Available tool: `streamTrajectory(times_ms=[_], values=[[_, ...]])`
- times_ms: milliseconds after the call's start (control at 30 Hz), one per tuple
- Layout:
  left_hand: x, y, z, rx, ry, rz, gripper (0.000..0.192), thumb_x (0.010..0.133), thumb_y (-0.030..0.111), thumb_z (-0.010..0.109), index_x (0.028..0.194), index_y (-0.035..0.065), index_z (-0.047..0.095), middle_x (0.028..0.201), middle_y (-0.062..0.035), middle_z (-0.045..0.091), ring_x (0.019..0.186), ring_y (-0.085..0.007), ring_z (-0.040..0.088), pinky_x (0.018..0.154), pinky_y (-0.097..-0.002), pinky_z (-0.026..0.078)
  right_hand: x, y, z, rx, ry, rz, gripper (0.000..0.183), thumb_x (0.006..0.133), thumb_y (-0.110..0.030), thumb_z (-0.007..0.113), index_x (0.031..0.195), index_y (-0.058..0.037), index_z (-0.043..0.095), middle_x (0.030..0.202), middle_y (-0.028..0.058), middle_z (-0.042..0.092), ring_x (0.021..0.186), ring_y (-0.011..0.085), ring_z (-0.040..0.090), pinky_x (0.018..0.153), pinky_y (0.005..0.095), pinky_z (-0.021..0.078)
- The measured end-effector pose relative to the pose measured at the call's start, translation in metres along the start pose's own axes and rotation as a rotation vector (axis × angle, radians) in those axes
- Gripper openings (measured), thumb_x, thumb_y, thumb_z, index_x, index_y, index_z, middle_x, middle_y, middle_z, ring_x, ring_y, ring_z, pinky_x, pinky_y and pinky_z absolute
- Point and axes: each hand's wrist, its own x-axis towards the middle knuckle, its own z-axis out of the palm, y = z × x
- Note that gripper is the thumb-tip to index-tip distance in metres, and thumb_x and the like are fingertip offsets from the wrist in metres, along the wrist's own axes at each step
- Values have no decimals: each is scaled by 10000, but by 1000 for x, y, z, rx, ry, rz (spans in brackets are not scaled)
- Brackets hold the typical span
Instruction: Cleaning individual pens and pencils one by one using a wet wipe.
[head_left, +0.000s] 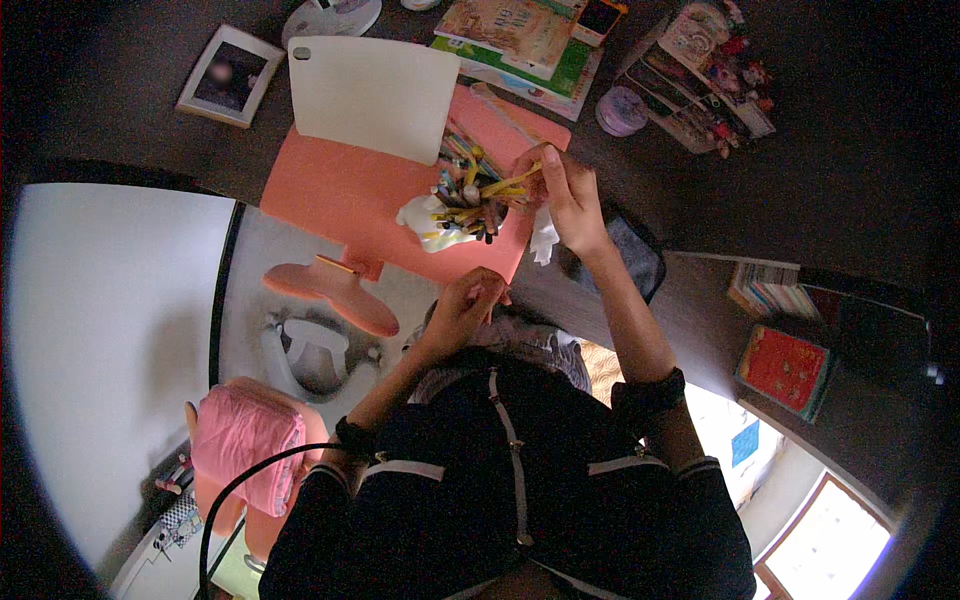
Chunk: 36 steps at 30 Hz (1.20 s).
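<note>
My right hand (574, 199) pinches a thin yellow pencil or pen (527, 174) between thumb and fingers, above the right part of a pink desk surface (337, 180). Just left of it stands a white cup-like holder (424, 221) crowded with pens and pencils (472, 199), several of them yellow. My left hand (474, 296) is at the near edge of the pink surface, below the holder. Its fingers are loosely curled, and whether anything lies in them is hidden. A crumpled white tissue (544, 238) is below my right hand.
A cream panel (375, 97) stands behind the holder. Books (517, 45), a round lilac container (621, 111) and a desk organizer (682, 82) are farther back. A picture frame (230, 76) stands left. A dark flat object (626, 255) lies under my right forearm.
</note>
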Motion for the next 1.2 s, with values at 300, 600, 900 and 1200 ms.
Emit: streamTrajectory(times_ms=[300, 600, 900, 1200], values=[[4, -4, -5, -34, 31, 4, 150, 840, 149, 418, 847, 16, 485, 701, -38, 533, 522, -50, 425, 455, -188, 356, 19, 25, 0, -709, 25, -566, 182, 784, -101, 443, 894, -22, 564, 987, 59, 519, 875, 198, 442, 783, 305, 338], [13, 0, -9, -6, 7, -14, 152, 837, 152, 420, 849, 14, 485, 715, -48, 549, 534, -60, 448, 474, -196, 370, 68, 110, -21, -247, 77, 29, 198, 711, -101, 552, 894, -35, 519, 905, 70, 535, 818, 173, 507, 682, 280, 404], [13, 8, -13, 158, -47, -1, 162, 830, 156, 425, 849, 8, 488, 716, -52, 555, 549, -77, 469, 516, -212, 393, 63, 248, 27, -4, 57, -144, 228, 679, -153, 580, 871, -56, 504, 825, 97, 527, 722, 201, 536, 613, 326, 422], [19, 7, -12, 186, -90, 50, 169, 828, 159, 422, 860, 7, 488, 710, -68, 553, 562, -117, 498, 533, -242, 410, 72, 195, 11, -452, -73, 2, 217, 740, -190, 535, 897, -40, 539, 745, 66, 540, 673, 148, 525, 568, 288, 407]])
